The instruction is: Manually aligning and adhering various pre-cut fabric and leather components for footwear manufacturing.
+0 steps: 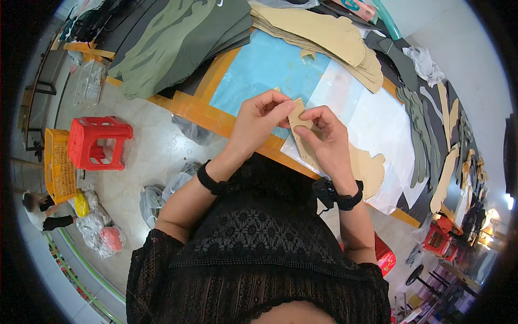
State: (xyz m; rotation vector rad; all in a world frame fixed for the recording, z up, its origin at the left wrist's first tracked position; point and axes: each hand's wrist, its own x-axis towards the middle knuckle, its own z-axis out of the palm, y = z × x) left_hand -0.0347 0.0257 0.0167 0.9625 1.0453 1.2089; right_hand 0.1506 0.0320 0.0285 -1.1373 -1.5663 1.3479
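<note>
Between my hands, over the table's near edge, is a thin tan cut piece [296,117] with small holes along its edge. My left hand [258,123] pinches its upper end between thumb and fingertips. My right hand [327,139] grips it just to the right, thumb and forefinger bent onto it. A tan part [369,168] with a scalloped, hole-dotted edge shows past my right wrist; whether it belongs to the held piece I cannot tell. Beneath lie a blue sheet [253,67] and a white sheet [380,121]. Farther back rests a fanned stack of tan pieces [315,29].
Olive-green pieces [167,48] are stacked at the table's left, with more green strips [425,135] at the right. On the floor to the left stand a red stool [100,143], a yellow crate [59,167] and a white basket [90,81]. Another person [40,216] is far left.
</note>
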